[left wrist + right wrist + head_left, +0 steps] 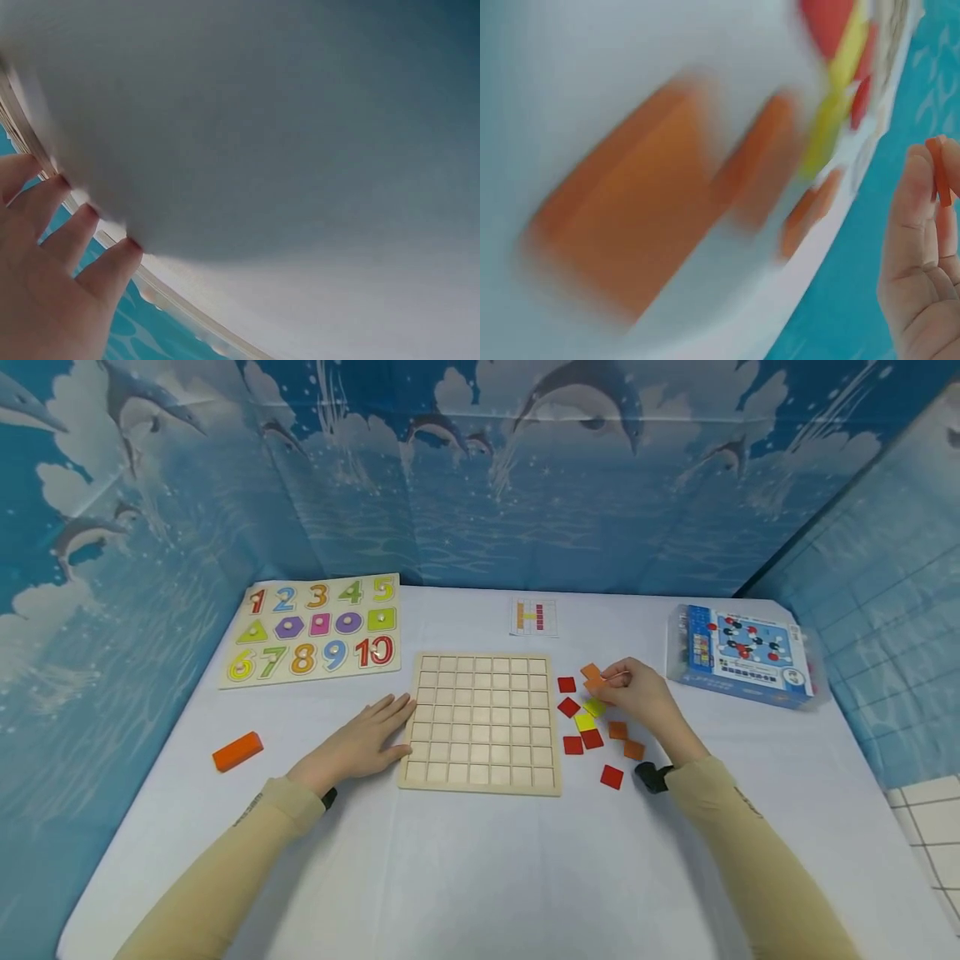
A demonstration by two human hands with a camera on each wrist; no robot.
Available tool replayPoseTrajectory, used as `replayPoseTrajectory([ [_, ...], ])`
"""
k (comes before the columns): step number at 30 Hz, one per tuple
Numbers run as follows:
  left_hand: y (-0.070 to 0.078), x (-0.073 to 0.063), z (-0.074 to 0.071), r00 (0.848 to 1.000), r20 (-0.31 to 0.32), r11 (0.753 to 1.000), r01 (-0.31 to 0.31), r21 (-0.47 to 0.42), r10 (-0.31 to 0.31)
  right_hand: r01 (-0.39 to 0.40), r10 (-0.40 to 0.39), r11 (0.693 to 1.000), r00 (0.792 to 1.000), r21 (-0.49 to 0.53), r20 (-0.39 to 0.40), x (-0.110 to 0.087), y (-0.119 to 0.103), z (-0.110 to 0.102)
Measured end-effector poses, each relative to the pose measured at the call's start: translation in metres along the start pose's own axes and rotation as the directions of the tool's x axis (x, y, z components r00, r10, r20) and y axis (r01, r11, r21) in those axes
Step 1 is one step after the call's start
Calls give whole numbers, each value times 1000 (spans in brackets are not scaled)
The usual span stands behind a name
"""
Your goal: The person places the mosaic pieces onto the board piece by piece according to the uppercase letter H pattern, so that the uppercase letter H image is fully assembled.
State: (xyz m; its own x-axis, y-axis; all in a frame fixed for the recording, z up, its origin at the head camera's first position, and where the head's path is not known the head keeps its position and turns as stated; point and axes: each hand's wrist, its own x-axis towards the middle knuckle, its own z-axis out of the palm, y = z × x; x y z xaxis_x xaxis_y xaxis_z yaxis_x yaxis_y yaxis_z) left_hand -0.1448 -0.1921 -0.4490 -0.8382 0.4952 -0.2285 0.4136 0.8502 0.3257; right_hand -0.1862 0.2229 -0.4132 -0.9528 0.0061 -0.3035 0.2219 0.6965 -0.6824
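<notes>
Flat on the table, the left hand touches the left edge of a wooden grid board, its fingers spread. In the left wrist view its fingertips meet the pale edge. To the right of the board, the right hand pinches an orange square tile between thumb and fingers. Another orange tile lies just beyond its fingertips. Around that hand are red tiles, two yellow tiles and more orange tiles. Orange tiles near the right wrist camera are blurred.
A number and shape puzzle board lies at the back left, with an orange block nearer the front. Behind the grid board is a small pattern card. A blue box sits at the back right.
</notes>
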Motion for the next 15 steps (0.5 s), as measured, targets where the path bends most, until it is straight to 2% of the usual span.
replayPoseTrajectory([
  [8, -2, -3, 1, 1000, 3, 1000, -4, 3, 4, 113, -120, 982, 992, 153, 35, 14, -51, 38],
  [15, -4, 1, -1, 1000, 21, 1000, 15, 1, -15, 149, -170, 972, 980, 180, 106, 29, -98, 76],
])
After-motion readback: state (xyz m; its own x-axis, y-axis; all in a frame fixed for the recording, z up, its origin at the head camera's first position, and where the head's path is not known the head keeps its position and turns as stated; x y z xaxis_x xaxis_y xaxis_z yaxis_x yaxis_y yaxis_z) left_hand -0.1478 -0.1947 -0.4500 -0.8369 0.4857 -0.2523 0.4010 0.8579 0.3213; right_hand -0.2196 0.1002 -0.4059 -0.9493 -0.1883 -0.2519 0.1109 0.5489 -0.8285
